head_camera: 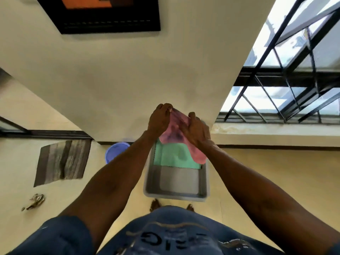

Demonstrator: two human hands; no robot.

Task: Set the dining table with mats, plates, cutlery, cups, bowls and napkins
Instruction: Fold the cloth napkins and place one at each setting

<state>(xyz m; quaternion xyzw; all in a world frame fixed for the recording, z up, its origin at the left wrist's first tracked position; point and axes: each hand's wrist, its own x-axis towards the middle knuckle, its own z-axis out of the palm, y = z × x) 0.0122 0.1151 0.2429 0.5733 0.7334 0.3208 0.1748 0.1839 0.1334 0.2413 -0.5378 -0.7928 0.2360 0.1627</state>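
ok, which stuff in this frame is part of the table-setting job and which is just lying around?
Job:
- pink cloth, held by left hand and right hand
- green cloth, in the grey tub

Lying about:
- blue bucket
- striped rug
- crumpled rag on the floor
- framed picture on the wall

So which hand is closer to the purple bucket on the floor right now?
Left. The left hand pinches the pink cloth's top edge, above and just right of the purple bucket. The right hand grips the cloth farther right, over the grey tray.
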